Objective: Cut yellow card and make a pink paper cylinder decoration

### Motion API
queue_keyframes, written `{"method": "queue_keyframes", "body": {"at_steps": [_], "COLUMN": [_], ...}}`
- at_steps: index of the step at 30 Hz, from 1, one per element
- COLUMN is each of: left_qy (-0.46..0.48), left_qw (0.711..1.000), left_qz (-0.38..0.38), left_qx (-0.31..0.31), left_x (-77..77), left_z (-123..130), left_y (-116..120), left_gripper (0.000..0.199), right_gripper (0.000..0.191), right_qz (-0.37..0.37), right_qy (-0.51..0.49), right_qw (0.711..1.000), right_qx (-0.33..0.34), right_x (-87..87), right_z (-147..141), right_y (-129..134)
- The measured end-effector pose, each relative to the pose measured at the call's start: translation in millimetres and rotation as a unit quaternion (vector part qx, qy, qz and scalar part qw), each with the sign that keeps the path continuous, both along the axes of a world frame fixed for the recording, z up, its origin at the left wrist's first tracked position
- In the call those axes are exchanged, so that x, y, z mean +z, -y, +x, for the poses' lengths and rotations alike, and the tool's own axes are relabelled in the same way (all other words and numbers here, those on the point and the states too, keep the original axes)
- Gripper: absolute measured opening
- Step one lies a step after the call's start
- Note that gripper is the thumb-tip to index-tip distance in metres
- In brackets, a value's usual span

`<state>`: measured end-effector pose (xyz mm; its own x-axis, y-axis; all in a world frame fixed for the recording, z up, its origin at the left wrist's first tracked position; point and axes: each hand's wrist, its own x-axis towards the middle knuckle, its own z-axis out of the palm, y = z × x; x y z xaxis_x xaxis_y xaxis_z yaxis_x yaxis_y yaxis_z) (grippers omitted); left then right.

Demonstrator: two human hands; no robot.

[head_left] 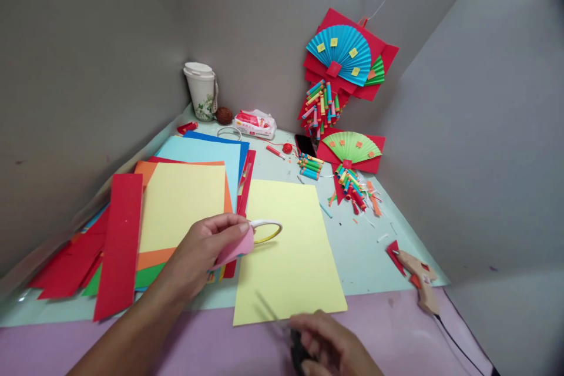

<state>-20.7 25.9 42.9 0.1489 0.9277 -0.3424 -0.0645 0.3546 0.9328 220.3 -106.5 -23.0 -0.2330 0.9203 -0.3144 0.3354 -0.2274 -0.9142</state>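
My left hand (220, 241) pinches a roll of tape (268, 232), worn down to a thin ring, together with a piece of pink paper (238, 248). Both are held over the left side of a pale yellow sheet (288, 264) lying on the table. At the bottom edge of the view, my right hand (330, 346) is closed around black-handled scissors (299, 352). Their thin blades are smeared by motion and point up and left over the sheet's lower edge. Whether the blades are apart I cannot tell.
Stacked coloured paper (185, 194) and red strips (118, 247) lie on the left. A glue gun (418, 282) with a cord rests at right. Behind are a lidded cup (200, 91), a tissue pack (255, 123), paper rolls (311, 166) and fan decorations (352, 148).
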Motion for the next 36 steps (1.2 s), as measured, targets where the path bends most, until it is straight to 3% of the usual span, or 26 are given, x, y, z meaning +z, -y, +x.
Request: {"method": "queue_keyframes", "body": {"at_steps": [2,4,10,19,29,36], "left_qy": [-0.005,-0.010,-0.014,-0.032,-0.050,-0.072], "left_qw": [1.000,1.000,0.999,0.998,0.995,0.994], "left_qz": [0.002,0.004,0.018,0.008,0.014,0.043], "left_qx": [-0.007,-0.016,-0.043,-0.057,-0.089,-0.075], "left_x": [-1.7,-4.0,-8.7,-8.9,-6.8,-11.0], "left_z": [-0.5,-0.4,1.8,3.9,4.2,7.3], "left_y": [0.5,0.8,3.4,6.4,6.8,5.2], "left_gripper": [0.033,0.033,0.033,0.033,0.028,0.029], "right_gripper": [0.046,0.049,0.048,0.045,0.044,0.045], "right_qz": [-0.035,-0.066,-0.062,-0.014,-0.023,-0.025], "right_qy": [-0.074,-0.114,-0.171,-0.181,-0.199,-0.212], "right_qw": [0.992,0.982,0.975,0.967,0.961,0.957], "right_qx": [-0.095,-0.137,-0.124,-0.181,-0.189,-0.195], "right_x": [7.7,14.2,17.6,19.2,16.2,16.7], "right_z": [-1.0,-8.4,-40.0,-66.3,-70.4,-70.2], "right_y": [-3.4,-5.6,-18.6,-30.5,-32.7,-34.6]}}
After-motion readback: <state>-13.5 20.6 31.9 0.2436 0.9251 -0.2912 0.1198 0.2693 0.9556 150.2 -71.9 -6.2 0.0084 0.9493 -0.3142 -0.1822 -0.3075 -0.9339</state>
